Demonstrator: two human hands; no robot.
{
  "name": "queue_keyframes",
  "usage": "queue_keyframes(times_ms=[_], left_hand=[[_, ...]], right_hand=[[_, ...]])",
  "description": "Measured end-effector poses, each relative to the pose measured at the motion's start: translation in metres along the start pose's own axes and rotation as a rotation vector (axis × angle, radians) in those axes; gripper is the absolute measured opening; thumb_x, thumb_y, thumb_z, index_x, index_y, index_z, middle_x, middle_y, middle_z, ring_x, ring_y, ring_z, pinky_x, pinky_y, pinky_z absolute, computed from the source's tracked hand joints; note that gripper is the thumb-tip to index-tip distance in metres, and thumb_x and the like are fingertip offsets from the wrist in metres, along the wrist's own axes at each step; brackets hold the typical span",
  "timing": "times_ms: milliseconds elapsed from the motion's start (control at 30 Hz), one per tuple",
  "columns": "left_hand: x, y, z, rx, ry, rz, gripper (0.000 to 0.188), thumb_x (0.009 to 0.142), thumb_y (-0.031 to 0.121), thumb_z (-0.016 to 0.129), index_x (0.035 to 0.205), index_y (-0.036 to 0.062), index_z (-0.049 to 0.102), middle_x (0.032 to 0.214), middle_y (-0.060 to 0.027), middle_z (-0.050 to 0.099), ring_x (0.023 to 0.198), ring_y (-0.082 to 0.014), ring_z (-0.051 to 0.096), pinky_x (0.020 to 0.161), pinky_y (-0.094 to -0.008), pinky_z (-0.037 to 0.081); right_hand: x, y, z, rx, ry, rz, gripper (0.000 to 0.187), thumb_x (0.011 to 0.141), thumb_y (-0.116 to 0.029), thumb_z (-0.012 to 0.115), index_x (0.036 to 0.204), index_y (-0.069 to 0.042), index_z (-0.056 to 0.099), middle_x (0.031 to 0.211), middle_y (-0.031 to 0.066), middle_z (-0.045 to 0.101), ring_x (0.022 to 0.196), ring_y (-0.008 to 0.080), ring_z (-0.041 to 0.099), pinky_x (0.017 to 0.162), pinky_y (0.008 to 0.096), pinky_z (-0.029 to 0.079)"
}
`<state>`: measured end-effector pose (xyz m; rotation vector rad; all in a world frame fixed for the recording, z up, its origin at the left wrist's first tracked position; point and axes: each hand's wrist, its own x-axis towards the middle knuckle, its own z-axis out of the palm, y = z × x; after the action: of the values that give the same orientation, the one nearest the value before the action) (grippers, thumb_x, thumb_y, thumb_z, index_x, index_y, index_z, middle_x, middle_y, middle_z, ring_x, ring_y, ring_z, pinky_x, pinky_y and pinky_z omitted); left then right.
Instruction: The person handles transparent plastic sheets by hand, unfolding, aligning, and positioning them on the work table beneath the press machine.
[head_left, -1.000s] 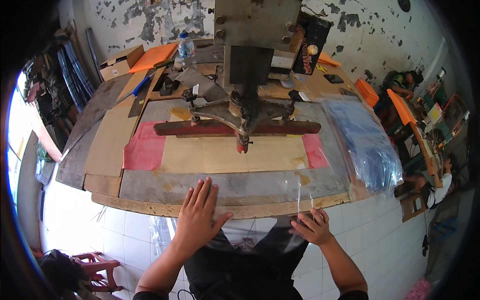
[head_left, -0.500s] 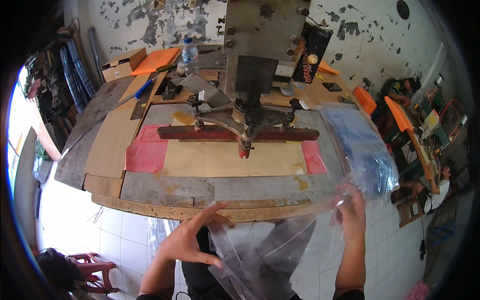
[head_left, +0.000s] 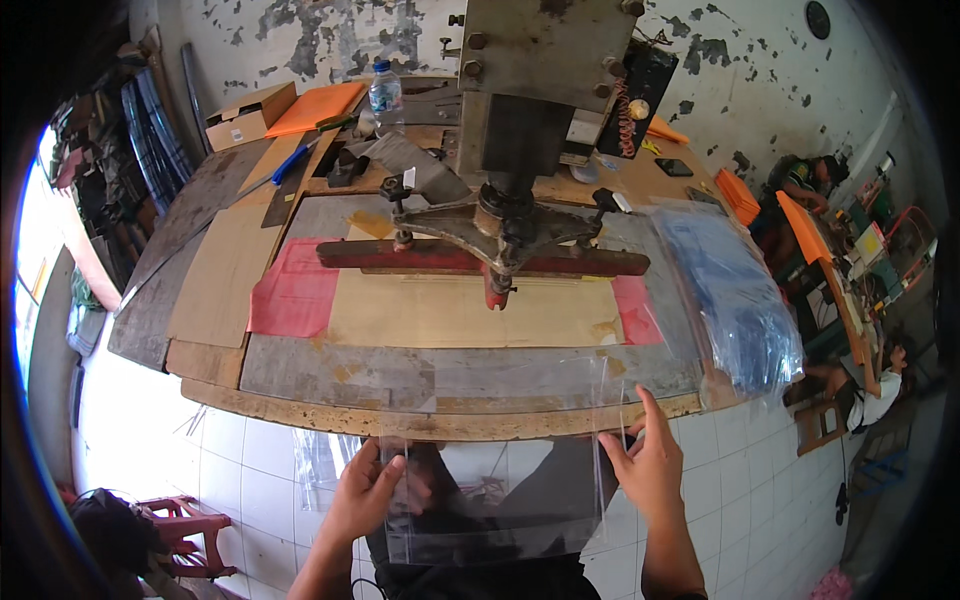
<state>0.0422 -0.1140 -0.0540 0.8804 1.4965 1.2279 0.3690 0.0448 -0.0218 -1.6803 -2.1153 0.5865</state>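
A clear plastic sheet point(head_left: 500, 515) spans the space between my hands, its far part over the table's front edge and its near part above my lap. My left hand point(head_left: 368, 490) is closed on the sheet's left edge, thumb on top. At the right edge my right hand point(head_left: 650, 470) holds it between the thumb and bent fingers, with the index finger stretched upward. Beyond the sheet stands a press machine point(head_left: 505, 215) with a long red bar point(head_left: 420, 258). Under the bar lies a beige sheet point(head_left: 475, 315) with pink pieces point(head_left: 292, 290) at its ends.
A stack of bluish clear plastic sheets point(head_left: 730, 300) lies at the table's right. Behind are a water bottle point(head_left: 385, 98), a cardboard box point(head_left: 250, 115), a blue-handled cutter point(head_left: 290, 165) and a phone point(head_left: 675, 167). A red stool point(head_left: 190, 535) stands lower left. Other people sit at the right.
The plastic sheet has been spread flatter and now reaches over the table edge. My left hand has closed on its left edge; my right hand has moved left and down along its right side.
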Motion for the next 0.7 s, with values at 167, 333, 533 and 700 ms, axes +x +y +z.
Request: queue_keyframes(times_ms=[167, 333, 533, 700], left_hand=[[0.005, -0.012, -0.001, -0.187, -0.001, -0.091, 0.029, 0.113, 0.013, 0.049, 0.137, -0.0035, 0.047, 0.092, -0.0159, 0.072, 0.075, -0.0226, 0.074, 0.061, -0.0333, 0.062], [0.001, -0.014, 0.0, -0.119, 0.026, -0.113, 0.024, 0.112, 0.014, 0.052, 0.131, -0.0005, 0.052, 0.082, -0.013, 0.073, 0.073, -0.019, 0.074, 0.058, -0.0305, 0.057], [0.008, 0.001, 0.005, 0.731, 0.572, 0.203, 0.061, 0.08, 0.02, 0.09, 0.13, 0.0047, 0.058, 0.09, -0.0086, 0.074, 0.085, -0.0245, 0.073, 0.078, -0.0379, 0.055], [0.053, 0.032, 0.01, 0.744, 0.572, 0.686, 0.067, 0.083, 0.019, 0.088, 0.14, 0.0047, 0.056, 0.1, -0.0085, 0.076, 0.098, -0.0239, 0.072, 0.094, -0.0403, 0.052]], right_hand=[[0.021, 0.0, 0.014, -0.226, 0.278, -0.519, 0.076, 0.093, -0.033, 0.08, 0.157, -0.006, 0.047, 0.147, 0.0193, 0.052, 0.141, 0.039, 0.047, 0.114, 0.0572, 0.038], [0.038, 0.003, 0.046, -0.309, -0.026, -0.617, 0.074, 0.104, -0.044, 0.061, 0.163, -0.005, 0.039, 0.171, 0.0175, 0.034, 0.158, 0.0412, 0.03, 0.125, 0.0613, 0.025], [0.044, 0.008, 0.05, -0.302, -0.035, -0.589, 0.074, 0.107, -0.051, 0.053, 0.163, -0.006, 0.038, 0.171, 0.0155, 0.034, 0.158, 0.0393, 0.032, 0.125, 0.0623, 0.026], [0.045, 0.009, 0.053, -0.29, -0.036, -0.594, 0.074, 0.107, -0.053, 0.052, 0.163, -0.006, 0.038, 0.171, 0.0158, 0.035, 0.157, 0.0395, 0.033, 0.125, 0.0618, 0.025]])
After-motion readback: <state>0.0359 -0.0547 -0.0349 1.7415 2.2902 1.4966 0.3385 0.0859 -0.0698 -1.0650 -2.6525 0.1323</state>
